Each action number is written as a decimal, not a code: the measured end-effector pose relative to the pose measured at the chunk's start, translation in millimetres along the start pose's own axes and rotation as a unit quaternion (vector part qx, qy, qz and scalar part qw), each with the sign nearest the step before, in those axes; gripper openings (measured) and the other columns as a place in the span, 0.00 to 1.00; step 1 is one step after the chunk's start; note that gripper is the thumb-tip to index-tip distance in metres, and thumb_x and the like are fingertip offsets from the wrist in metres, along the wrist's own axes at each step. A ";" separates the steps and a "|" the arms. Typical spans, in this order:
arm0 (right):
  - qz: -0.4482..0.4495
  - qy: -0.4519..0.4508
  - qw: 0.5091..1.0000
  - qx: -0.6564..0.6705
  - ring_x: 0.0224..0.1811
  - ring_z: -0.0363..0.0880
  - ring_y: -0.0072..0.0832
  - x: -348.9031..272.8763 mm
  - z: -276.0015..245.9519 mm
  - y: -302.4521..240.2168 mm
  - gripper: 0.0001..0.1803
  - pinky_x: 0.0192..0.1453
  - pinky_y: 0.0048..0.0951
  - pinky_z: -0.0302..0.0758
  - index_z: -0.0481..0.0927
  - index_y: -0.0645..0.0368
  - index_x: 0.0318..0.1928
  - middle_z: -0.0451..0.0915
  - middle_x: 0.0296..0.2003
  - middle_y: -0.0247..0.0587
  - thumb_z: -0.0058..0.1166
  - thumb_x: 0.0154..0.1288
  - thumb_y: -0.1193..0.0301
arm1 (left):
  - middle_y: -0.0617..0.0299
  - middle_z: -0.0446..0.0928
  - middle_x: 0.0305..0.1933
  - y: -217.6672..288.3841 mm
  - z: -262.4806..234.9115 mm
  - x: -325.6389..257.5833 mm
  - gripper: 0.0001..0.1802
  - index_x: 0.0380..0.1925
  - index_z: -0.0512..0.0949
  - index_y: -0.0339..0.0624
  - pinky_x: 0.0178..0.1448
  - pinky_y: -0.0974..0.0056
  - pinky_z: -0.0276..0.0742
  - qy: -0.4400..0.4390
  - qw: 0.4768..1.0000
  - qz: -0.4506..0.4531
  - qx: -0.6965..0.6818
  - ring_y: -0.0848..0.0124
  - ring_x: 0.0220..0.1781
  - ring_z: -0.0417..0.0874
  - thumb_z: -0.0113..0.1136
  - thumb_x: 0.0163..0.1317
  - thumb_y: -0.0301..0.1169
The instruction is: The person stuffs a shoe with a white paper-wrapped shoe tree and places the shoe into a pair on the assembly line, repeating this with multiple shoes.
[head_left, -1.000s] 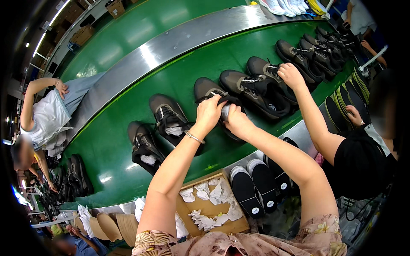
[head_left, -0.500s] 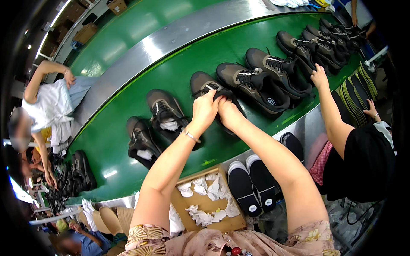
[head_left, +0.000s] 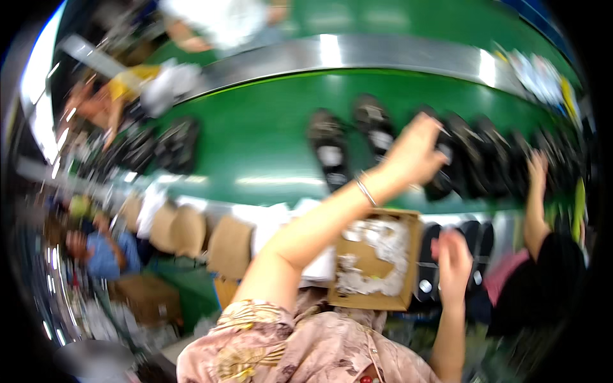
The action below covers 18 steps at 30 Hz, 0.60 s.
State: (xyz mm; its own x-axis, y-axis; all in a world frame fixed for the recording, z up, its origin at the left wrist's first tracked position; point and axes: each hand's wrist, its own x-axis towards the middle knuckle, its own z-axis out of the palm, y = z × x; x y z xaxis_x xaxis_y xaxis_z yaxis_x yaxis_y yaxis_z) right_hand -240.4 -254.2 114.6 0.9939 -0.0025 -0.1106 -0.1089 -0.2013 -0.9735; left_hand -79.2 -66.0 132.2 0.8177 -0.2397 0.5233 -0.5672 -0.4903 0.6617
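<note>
My left hand (head_left: pixel 415 152) reaches over a dark sneaker (head_left: pixel 439 184) on the green belt, thumb apart from the fingers. Blur hides whether it touches the shoe. My right hand (head_left: pixel 452 265) is raised beside the cardboard box, above black slip-on shoes (head_left: pixel 426 271); its fingers are smeared, and I make out nothing in them. Left of my left hand stand two dark sneakers, one sneaker (head_left: pixel 327 137) and another sneaker (head_left: pixel 371 118), with white paper inside. Crumpled white paper (head_left: pixel 367 281) lies in the open cardboard box (head_left: pixel 414 258) in front of me.
More dark sneakers (head_left: pixel 491 153) line the green belt (head_left: pixel 255 134) to the right, where a co-worker's hand (head_left: pixel 537 167) reaches in. Further shoes (head_left: pixel 177 145) stand at the left. A metal rail (head_left: pixel 287 60) edges the far side, with a person in white (head_left: pixel 220 22) beyond. Tan shapes (head_left: pixel 231 249) stand along the near edge.
My view has swung to the left. My hands, together on one sneaker before, are now apart: the right has drawn back near the box, while the left stays over the belt.
</note>
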 end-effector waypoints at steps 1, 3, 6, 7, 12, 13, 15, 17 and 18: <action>-0.029 -0.045 0.999 0.002 0.39 0.78 0.23 -27.0 21.5 -5.6 0.11 0.42 0.23 0.75 0.72 0.69 0.47 0.77 0.38 0.39 0.46 0.65 0.80 | 0.41 0.67 0.50 13.4 -19.6 -18.1 0.25 0.47 0.66 0.30 0.59 0.53 0.66 0.055 0.998 0.006 -0.009 0.46 0.55 0.68 0.61 0.49 0.27; -0.040 -0.124 0.991 -0.022 0.37 0.78 0.26 -77.7 70.5 16.2 0.11 0.39 0.24 0.75 0.72 0.69 0.46 0.77 0.37 0.43 0.47 0.63 0.81 | 0.41 0.69 0.52 37.9 -63.1 -74.7 0.24 0.50 0.67 0.29 0.61 0.55 0.66 0.103 0.995 0.011 0.004 0.47 0.57 0.69 0.59 0.54 0.28; -0.073 -0.240 0.958 -0.138 0.43 0.77 0.42 -121.5 148.8 23.8 0.15 0.46 0.34 0.75 0.71 0.70 0.48 0.74 0.43 0.55 0.49 0.58 0.81 | 0.41 0.68 0.54 41.1 -114.9 -197.4 0.21 0.51 0.67 0.29 0.61 0.55 0.66 0.119 0.985 -0.128 0.002 0.47 0.58 0.69 0.54 0.59 0.27; -0.139 -0.233 0.944 -0.188 0.46 0.74 0.46 -131.4 170.7 27.3 0.17 0.50 0.38 0.72 0.70 0.70 0.49 0.72 0.46 0.57 0.49 0.58 0.81 | 0.41 0.68 0.55 38.5 -129.4 -245.7 0.20 0.51 0.66 0.28 0.61 0.55 0.66 0.119 0.972 -0.198 0.043 0.47 0.58 0.69 0.52 0.60 0.27; -0.244 -0.122 0.911 -0.310 0.59 0.59 0.56 -140.0 237.2 36.7 0.24 0.64 0.46 0.57 0.65 0.73 0.54 0.63 0.56 0.62 0.51 0.56 0.78 | 0.34 0.64 0.57 29.6 -115.9 -372.2 0.20 0.51 0.65 0.25 0.63 0.54 0.64 0.133 0.931 -0.309 0.141 0.45 0.61 0.66 0.49 0.60 0.26; -0.235 -0.125 0.905 -0.333 0.60 0.59 0.55 -136.9 246.3 40.8 0.26 0.64 0.46 0.56 0.64 0.73 0.54 0.62 0.57 0.62 0.53 0.56 0.76 | 0.33 0.63 0.58 27.0 -113.7 -379.0 0.22 0.50 0.66 0.24 0.65 0.54 0.63 0.106 0.928 -0.319 0.162 0.44 0.63 0.63 0.50 0.57 0.26; -0.265 -0.153 0.860 -0.409 0.61 0.59 0.54 -132.2 255.5 52.0 0.25 0.64 0.46 0.57 0.65 0.73 0.54 0.63 0.56 0.62 0.52 0.56 0.76 | 0.33 0.63 0.59 25.0 -113.6 -387.8 0.22 0.50 0.67 0.25 0.65 0.54 0.62 0.051 0.931 -0.316 0.176 0.44 0.64 0.62 0.50 0.55 0.27; -0.273 -0.182 0.817 -0.474 0.61 0.60 0.54 -127.4 255.2 57.8 0.24 0.64 0.46 0.57 0.66 0.73 0.53 0.65 0.55 0.62 0.52 0.55 0.76 | 0.34 0.63 0.60 23.5 -107.7 -395.0 0.23 0.49 0.68 0.26 0.66 0.54 0.61 0.019 0.931 -0.301 0.205 0.45 0.66 0.60 0.50 0.53 0.28; -0.283 -0.187 0.812 -0.475 0.61 0.60 0.54 -124.1 254.7 60.7 0.24 0.64 0.46 0.57 0.66 0.73 0.53 0.65 0.55 0.62 0.51 0.56 0.77 | 0.35 0.62 0.60 22.0 -109.6 -394.1 0.22 0.49 0.68 0.26 0.66 0.54 0.61 0.029 0.934 -0.296 0.197 0.46 0.66 0.60 0.50 0.53 0.27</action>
State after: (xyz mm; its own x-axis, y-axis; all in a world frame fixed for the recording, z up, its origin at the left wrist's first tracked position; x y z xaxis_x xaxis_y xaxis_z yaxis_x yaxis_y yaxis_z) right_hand -375.4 -16.6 18.2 0.7840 0.6163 0.0751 0.6050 -0.7312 -0.3152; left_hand -424.6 109.6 -0.6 0.9633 0.2122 0.1645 0.0726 -0.7958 0.6012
